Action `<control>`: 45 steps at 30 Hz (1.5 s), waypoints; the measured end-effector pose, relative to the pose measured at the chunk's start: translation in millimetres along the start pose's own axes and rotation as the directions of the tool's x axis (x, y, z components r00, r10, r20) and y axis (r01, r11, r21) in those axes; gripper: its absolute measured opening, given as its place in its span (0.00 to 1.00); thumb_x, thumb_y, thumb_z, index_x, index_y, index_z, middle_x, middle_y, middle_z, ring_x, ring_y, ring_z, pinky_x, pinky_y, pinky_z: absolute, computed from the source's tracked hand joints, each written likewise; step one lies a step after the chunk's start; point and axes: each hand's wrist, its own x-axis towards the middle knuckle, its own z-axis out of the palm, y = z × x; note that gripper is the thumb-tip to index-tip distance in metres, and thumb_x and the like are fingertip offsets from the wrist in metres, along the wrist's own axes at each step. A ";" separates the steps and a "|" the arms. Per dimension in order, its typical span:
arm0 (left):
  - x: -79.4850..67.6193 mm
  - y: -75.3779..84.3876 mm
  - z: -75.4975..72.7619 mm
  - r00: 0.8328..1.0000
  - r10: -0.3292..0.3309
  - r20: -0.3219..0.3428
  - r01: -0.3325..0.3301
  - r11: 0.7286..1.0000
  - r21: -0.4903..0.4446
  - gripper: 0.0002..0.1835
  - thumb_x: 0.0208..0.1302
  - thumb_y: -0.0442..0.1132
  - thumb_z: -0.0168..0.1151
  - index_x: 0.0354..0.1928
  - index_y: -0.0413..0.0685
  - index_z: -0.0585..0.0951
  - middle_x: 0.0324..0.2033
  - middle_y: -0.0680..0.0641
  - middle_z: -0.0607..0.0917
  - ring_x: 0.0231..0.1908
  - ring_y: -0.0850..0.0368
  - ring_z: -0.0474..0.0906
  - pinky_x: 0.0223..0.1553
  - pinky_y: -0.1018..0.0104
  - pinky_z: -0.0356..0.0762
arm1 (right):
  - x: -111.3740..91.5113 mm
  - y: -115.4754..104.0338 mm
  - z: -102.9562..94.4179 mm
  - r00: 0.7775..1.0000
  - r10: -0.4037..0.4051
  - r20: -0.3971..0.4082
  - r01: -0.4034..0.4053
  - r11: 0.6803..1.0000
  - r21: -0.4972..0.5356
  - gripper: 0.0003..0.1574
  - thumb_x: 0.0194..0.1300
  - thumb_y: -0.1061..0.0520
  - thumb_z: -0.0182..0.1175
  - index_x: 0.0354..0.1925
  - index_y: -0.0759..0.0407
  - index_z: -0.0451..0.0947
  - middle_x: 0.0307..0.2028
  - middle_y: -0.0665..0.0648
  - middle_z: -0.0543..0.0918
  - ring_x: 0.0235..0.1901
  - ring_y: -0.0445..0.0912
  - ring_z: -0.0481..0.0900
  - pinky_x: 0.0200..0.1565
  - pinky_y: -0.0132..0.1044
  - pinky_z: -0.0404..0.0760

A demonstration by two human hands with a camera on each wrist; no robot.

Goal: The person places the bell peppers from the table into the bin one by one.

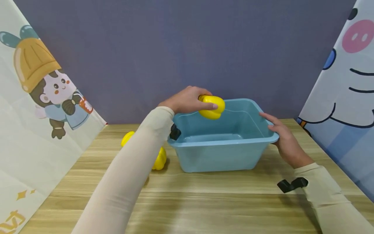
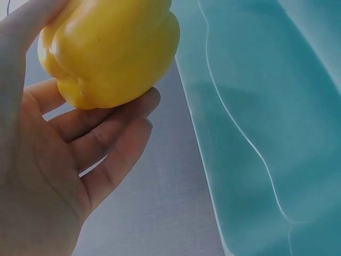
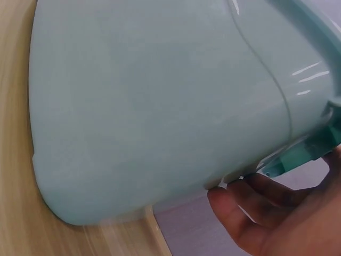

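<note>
My left hand (image 1: 190,100) holds a yellow bell pepper (image 1: 214,107) between thumb and fingers, above the left part of a light blue plastic basin (image 1: 219,157). In the left wrist view the fingertips support the underside of the pepper (image 2: 114,53), and the basin's inner wall (image 2: 266,106) lies to the right. My right hand (image 1: 284,143) grips the basin's right rim, thumb over the edge. Its fingers (image 3: 226,205) press against the outer wall (image 3: 138,117) below the rim in the right wrist view.
Left of the basin, more yellow bell peppers (image 1: 159,159) lie on the wooden table (image 1: 204,208), partly hidden behind my left forearm. A dark grey panel (image 1: 187,48) rises behind the table. Printed cartoon panels flank it at left (image 1: 35,146) and right (image 1: 344,97).
</note>
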 end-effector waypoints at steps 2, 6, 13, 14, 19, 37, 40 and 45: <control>1.7 1.4 0.8 1.000 -0.005 0.013 0.005 1.000 0.006 0.32 0.51 0.70 0.56 0.53 0.59 0.76 0.39 0.60 0.79 0.36 0.61 0.74 0.39 0.66 0.73 | 0.5 1.0 0.7 1.000 0.001 -0.010 -0.001 1.000 -0.014 0.28 0.75 0.47 0.31 0.70 0.45 0.52 0.68 0.54 0.51 0.55 0.48 0.62 0.42 0.33 0.71; 4.9 5.0 2.0 0.999 -0.004 0.045 0.003 1.000 0.023 0.33 0.52 0.70 0.56 0.54 0.58 0.76 0.39 0.60 0.78 0.36 0.61 0.74 0.38 0.66 0.73 | 1.3 2.5 2.1 1.000 -0.001 -0.031 0.000 1.000 -0.029 0.28 0.75 0.46 0.31 0.69 0.47 0.54 0.67 0.54 0.52 0.53 0.49 0.63 0.42 0.35 0.71; 12.1 10.1 6.2 0.997 -0.005 0.083 0.000 0.998 0.057 0.33 0.52 0.70 0.55 0.53 0.59 0.76 0.38 0.60 0.78 0.37 0.61 0.73 0.39 0.66 0.73 | 2.0 3.9 1.7 1.000 -0.009 -0.029 0.008 1.000 -0.026 0.28 0.75 0.46 0.30 0.69 0.48 0.54 0.67 0.56 0.52 0.53 0.51 0.63 0.43 0.36 0.71; 13.2 10.6 6.8 0.996 -0.006 0.089 0.001 0.998 0.061 0.33 0.52 0.71 0.55 0.53 0.59 0.76 0.38 0.60 0.78 0.37 0.61 0.72 0.39 0.66 0.72 | 2.1 4.1 1.5 1.000 -0.008 -0.027 0.007 1.000 -0.022 0.28 0.75 0.46 0.30 0.69 0.48 0.54 0.67 0.56 0.52 0.53 0.53 0.63 0.43 0.36 0.71; 16.7 12.5 8.9 0.994 -0.011 0.106 0.003 0.997 0.080 0.33 0.53 0.70 0.55 0.54 0.58 0.76 0.38 0.59 0.78 0.37 0.61 0.73 0.38 0.66 0.73 | 3.5 4.5 1.0 1.000 0.006 -0.031 -0.006 1.000 -0.013 0.28 0.74 0.45 0.30 0.68 0.47 0.55 0.66 0.56 0.53 0.53 0.54 0.63 0.44 0.39 0.70; 31.5 25.4 21.0 0.985 -0.035 0.168 0.011 0.990 0.138 0.32 0.54 0.69 0.54 0.54 0.57 0.76 0.39 0.57 0.77 0.40 0.60 0.70 0.41 0.65 0.71 | 2.3 8.0 -1.0 0.999 0.001 -0.033 -0.001 1.000 -0.015 0.29 0.74 0.45 0.28 0.68 0.49 0.54 0.67 0.56 0.52 0.54 0.50 0.62 0.45 0.43 0.68; 35.6 25.8 25.4 0.983 -0.028 0.179 0.001 0.989 0.149 0.32 0.54 0.70 0.53 0.53 0.58 0.76 0.39 0.58 0.77 0.41 0.61 0.69 0.41 0.65 0.70 | 2.3 7.8 -1.0 0.999 -0.001 -0.032 0.000 1.000 -0.012 0.29 0.74 0.45 0.28 0.68 0.50 0.54 0.67 0.56 0.52 0.54 0.52 0.62 0.45 0.42 0.68; 40.2 26.9 32.9 0.982 -0.018 0.189 -0.009 0.990 0.140 0.32 0.54 0.70 0.53 0.54 0.58 0.76 0.39 0.58 0.77 0.41 0.61 0.69 0.41 0.66 0.70 | 2.6 8.2 -1.2 0.999 -0.004 -0.033 0.004 1.000 -0.010 0.29 0.74 0.45 0.28 0.68 0.49 0.55 0.66 0.56 0.53 0.53 0.54 0.63 0.44 0.39 0.70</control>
